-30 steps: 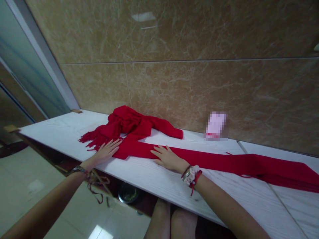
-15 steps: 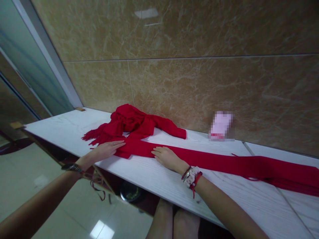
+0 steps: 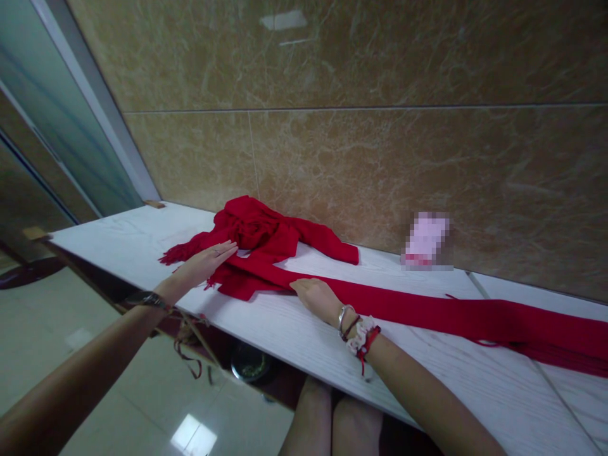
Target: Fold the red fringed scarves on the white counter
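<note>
A long red scarf stretches along the white tabletop towards the right edge of the view. At its left end, my left hand grips the scarf's raised edge, fingers straight and close together, thumb hidden. Fabric hangs below that hand, and another red layer lies flat under it. My right hand is closed at the scarf's near edge, its fingertips on the cloth; the thumb does not show. Behind my left hand lies a crumpled heap of red fabric with a fringe at its left side.
A pinkish pixelated object leans on the brown marbled wall at the table's back. The white table has a seam on the right. Below its front edge are a round metal bowl and my knees.
My left hand has risen and moved away from me, lifting the scarf's left part so it angles upward. My right hand has stayed nearly in place, its wrist turned slightly.
</note>
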`<state>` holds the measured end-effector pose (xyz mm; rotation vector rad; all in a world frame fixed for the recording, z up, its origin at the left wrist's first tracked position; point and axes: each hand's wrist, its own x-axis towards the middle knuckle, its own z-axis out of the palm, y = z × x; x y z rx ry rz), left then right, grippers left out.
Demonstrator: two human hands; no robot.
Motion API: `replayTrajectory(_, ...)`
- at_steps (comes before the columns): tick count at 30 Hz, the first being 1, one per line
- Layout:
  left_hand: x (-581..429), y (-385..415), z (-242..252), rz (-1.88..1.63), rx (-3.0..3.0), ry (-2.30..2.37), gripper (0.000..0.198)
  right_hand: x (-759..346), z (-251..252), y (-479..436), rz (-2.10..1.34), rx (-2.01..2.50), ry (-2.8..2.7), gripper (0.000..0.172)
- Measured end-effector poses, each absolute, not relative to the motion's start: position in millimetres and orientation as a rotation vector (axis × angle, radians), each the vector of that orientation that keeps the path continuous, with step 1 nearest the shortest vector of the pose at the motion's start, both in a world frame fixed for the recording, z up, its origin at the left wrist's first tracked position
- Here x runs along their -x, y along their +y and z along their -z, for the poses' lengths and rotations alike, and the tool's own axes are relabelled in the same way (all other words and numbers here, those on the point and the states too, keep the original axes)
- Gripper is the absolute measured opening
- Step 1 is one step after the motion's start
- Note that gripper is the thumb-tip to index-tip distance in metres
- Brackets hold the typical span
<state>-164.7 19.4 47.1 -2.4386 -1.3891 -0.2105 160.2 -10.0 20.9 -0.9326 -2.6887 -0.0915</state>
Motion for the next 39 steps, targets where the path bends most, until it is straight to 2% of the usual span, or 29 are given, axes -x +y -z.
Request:
replayTrajectory(7,175,3,-19,0.113,2.447,-1.597,0.057,-158,-22,-12,-0.014,1.006,-2.693,0.029)
replayTrajectory(15,182,9,-27,0.080,2.541,-1.465,0.057,-159,-10,-7,-0.016,0.891,-2.688,0.031)
replayTrajectory(23,182,11,-30,-0.106,2.550,-1.398,0.055,-164,-12,-10,-0.066,0.915,-2.775,0.036)
replayTrajectory(29,172,15,-29,-0.019,2.443,-1.523,0.055,-163,-11,-8,-0.098,0.921,-2.785,0.038)
replayTrajectory(34,176,17,-34,-0.131,2.343,-1.556,0.055,-166,-11,-8,-0.195,0.956,-2.765,0.049)
replayTrajectory(39,175,12,-41,-0.189,2.154,-1.620,0.054,-168,-9,-8,-0.187,0.928,-2.753,0.048)
